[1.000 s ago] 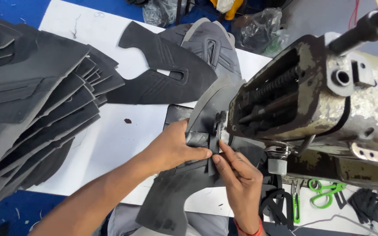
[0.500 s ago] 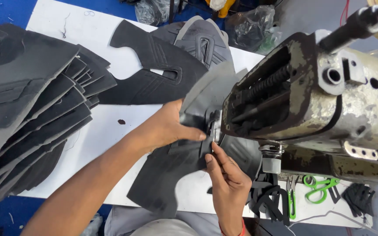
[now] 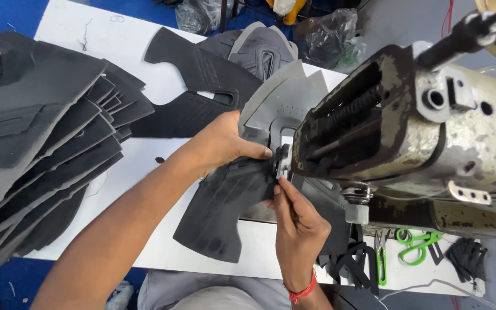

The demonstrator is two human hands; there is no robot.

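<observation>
Left hand lies flat-curled on a dark grey cut panel, thumb and fingers pinching its upper edge right where it meets the sewing machine. Right hand comes up from below, fingertips pressed together on the same edge just under the left thumb; the two hands nearly touch. The panel hangs down and left from the pinch, its lower lobe lying on the white table between the forearms. Above the left hand the panel's lighter grey part curls upward against the machine's front. The worn metal machine head fills everything right of both hands and hides the needle area; what the fingertips hold there is too small to tell beyond a small pale patch. Left of the left forearm, well apart, a fanned stack of grey panels. Beyond the left hand, more dark cut pieces lie flat, with clear plastic bags past them. Right of the right hand, under the machine, green-handled scissors and a tangle of black straps. A red band sits on the right wrist.
</observation>
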